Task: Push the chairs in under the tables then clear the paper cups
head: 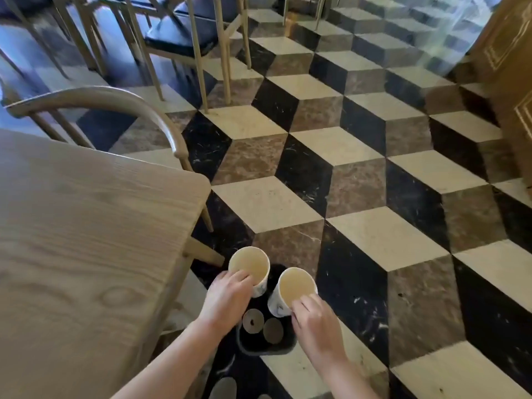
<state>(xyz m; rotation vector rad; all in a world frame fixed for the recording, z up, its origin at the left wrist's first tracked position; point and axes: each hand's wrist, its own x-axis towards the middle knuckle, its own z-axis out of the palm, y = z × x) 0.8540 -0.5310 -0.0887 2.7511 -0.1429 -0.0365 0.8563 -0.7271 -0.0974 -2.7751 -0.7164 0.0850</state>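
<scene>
My left hand grips one white paper cup by its rim. My right hand grips a second paper cup the same way. Both cups are upright, look empty, and hang side by side above a small black bin on the floor. Two round paper cup bottoms lie inside the bin. A wooden chair with a curved back stands tucked against the far end of the wooden table on my left.
More wooden chairs with dark seat cushions stand at the back left. The floor has a black, white and brown cube pattern. A gold-brown panelled door or wall is at the right. My shoe shows at the bottom edge.
</scene>
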